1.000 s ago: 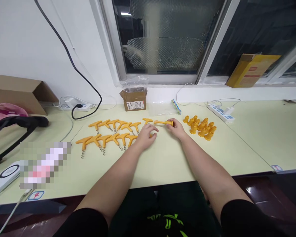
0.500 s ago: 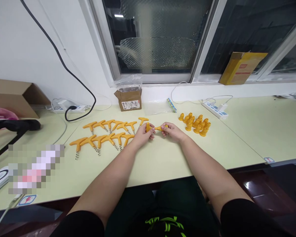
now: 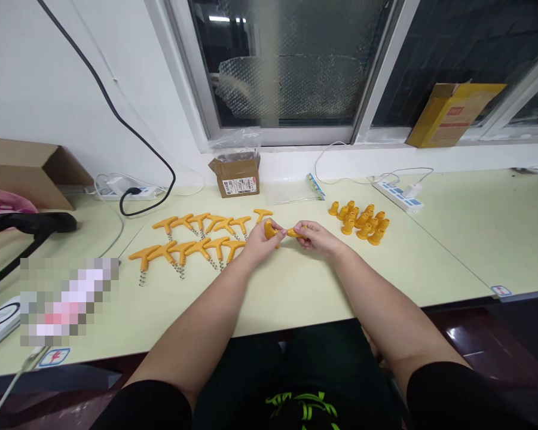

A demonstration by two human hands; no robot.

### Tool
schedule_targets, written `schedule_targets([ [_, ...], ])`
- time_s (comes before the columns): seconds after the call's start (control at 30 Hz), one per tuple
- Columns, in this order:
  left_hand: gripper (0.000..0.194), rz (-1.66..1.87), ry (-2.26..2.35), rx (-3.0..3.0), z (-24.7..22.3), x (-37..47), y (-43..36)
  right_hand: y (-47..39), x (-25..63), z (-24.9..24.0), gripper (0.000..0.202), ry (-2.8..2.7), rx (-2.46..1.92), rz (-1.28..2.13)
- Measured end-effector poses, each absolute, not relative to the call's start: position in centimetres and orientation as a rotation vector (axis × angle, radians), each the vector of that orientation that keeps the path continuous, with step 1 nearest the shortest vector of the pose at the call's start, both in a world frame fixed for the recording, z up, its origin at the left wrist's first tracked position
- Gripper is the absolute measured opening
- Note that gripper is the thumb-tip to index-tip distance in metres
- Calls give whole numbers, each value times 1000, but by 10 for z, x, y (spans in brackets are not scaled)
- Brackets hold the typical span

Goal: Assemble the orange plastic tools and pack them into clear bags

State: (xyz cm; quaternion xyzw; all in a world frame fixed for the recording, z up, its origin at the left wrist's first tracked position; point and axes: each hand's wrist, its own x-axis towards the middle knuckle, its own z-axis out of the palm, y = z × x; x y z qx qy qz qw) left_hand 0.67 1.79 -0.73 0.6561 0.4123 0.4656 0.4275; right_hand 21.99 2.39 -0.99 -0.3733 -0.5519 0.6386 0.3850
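Note:
My left hand (image 3: 260,243) is closed around the yellow T-handle of a corkscrew (image 3: 269,229). Across from it, my right hand (image 3: 318,237) pinches a yellow sleeve (image 3: 292,232), which meets the corkscrew end to end between my fingers. The held corkscrew's metal spiral is out of sight. Left of my hands lie more yellow-handled corkscrews in two rows, a back row (image 3: 198,221) and a front row (image 3: 162,251), with their wire spirals pointing toward me. To the right stands a cluster of flared yellow sleeves (image 3: 347,226).
A small opened cardboard box (image 3: 241,185) and a clear plastic bag (image 3: 287,192) sit by the wall. Power strips lie at right (image 3: 401,196) and left (image 3: 146,194). A black cable (image 3: 112,107) hangs at left, above a black-framed object (image 3: 40,224).
The sleeve and corkscrew sit closer together, with less showing between my hands. The whole view has shifted slightly.

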Motion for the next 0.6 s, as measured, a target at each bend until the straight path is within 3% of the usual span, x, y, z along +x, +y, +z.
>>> schedule_targets([
  [0.17, 45, 1138, 858, 1475, -8, 9, 20, 23, 218, -11, 43, -1332, -945, 1683],
  [0.43, 52, 1059, 870, 1182, -1, 9, 21, 21, 216, -12, 37, -1677, -924, 1081],
  [0.6, 52, 1050, 852, 1126, 2, 9, 21, 20, 217, -14, 35, -1744, -934, 929],
])
